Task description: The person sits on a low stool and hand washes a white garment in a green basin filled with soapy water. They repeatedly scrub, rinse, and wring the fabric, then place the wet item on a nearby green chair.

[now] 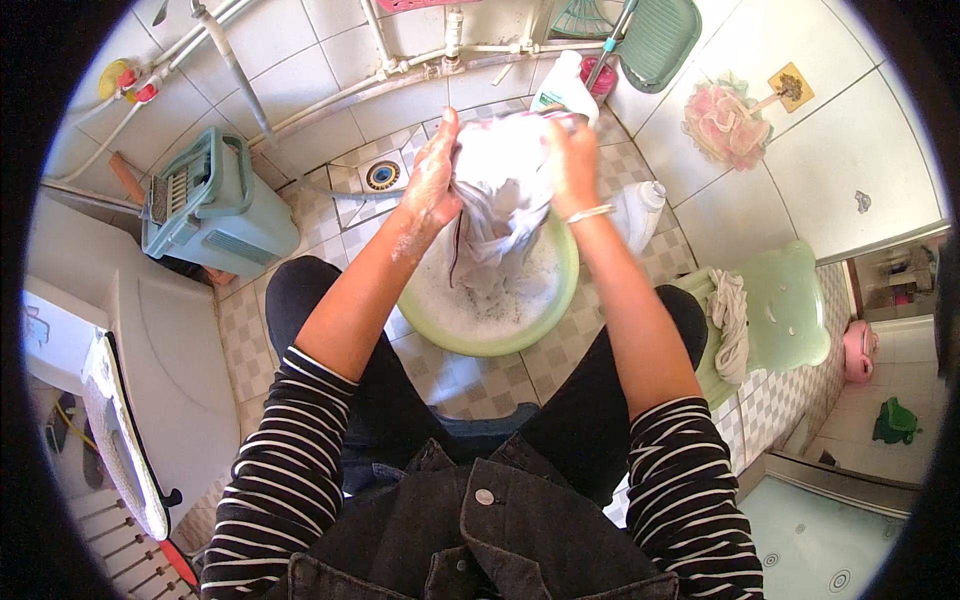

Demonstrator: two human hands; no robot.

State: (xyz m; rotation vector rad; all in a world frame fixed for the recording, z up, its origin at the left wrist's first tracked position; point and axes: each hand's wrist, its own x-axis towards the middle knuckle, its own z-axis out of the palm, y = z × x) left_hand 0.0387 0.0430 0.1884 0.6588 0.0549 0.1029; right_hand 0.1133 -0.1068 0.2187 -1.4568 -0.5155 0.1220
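A wet white cloth garment [501, 172] with dark trim is stretched between my hands, its lower end hanging into a light green plastic basin [491, 346]. Grey-white soapy water [487, 315] with foam fills the basin. My left hand [433, 180], wet with suds to the wrist, presses the garment's left side with its thumb pointing up. My right hand [576, 161] is closed around the fabric on the other side and looks slightly blurred. A pale band circles that wrist. The basin stands on the tiled floor between my knees.
Behind the hands stands a white detergent bottle [566, 84]; another white bottle [636, 214] is right of the basin. A blue-grey mop bucket [225, 206] and a floor drain [383, 176] lie to the left. At right, a twisted cloth [729, 326] rests on a green plastic washboard [697, 300].
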